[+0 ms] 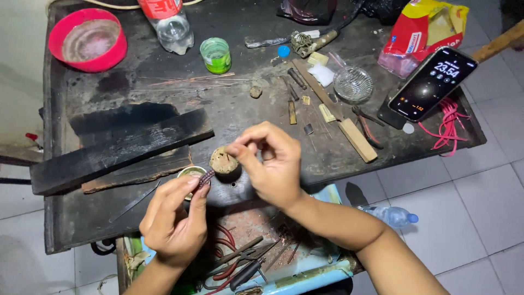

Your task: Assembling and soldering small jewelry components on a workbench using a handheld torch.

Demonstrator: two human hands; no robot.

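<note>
So, nearest the camera there's an open drawer of pliers and red-handled cutters [240, 265] under the bench edge, and just above it the two hands. The left hand [173, 221] has thumb and forefinger pressed together on a short dark braided strip of metal [204, 178], whose long axis tilts up and to the right, its free end pointing at the small round brownish cork-like block [224, 162] sitting on the bench. The right hand [273, 164] is touching that block's right side, fingertips pinched together just above it; whether something tiny is held there, I can't tell. So the block lies up-right of the left grip, and the right hand is the nearer one.

The blackened metal worktop [229, 109] is cluttered: charred black wooden planks [120, 145] to the left, small tools and a pale wooden stick [357, 139] to the right. Further back sit a green plastic cup [215, 54], a pink bowl [87, 39], a small glass dish [353, 83] and a propped-up phone [431, 83]. White floor tiles around it.
</note>
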